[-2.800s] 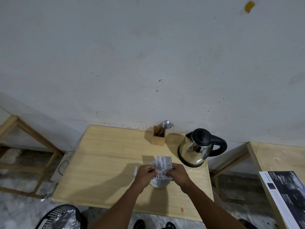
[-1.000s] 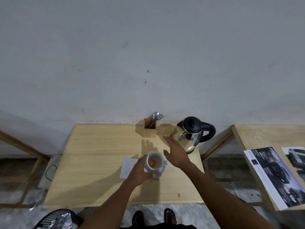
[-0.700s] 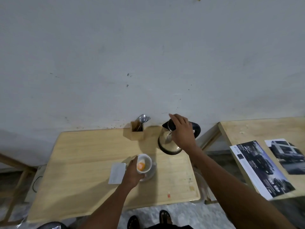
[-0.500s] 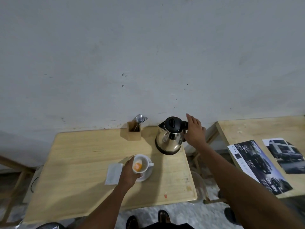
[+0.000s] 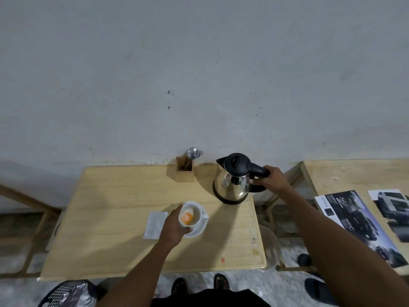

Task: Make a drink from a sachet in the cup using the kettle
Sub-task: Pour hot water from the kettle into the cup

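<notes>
1. Nearest the wearer, on the wooden table (image 5: 106, 222): left hand (image 5: 173, 227) curled around one white cup (image 5: 190, 217), orange powder inside, tilted on one saucer (image 5: 200, 229).
2. Just left of that hand: one emptied sachet (image 5: 155, 224), flat.
3. Farther right: right hand (image 5: 273, 179) closed on the black handle of one steel kettle (image 5: 234, 180), standing upright.
4. At the wall: one wooden holder (image 5: 184, 172) with cutlery.

Upright steel kettle (image 5: 232, 182), powder-filled cup (image 5: 191, 217)
</notes>
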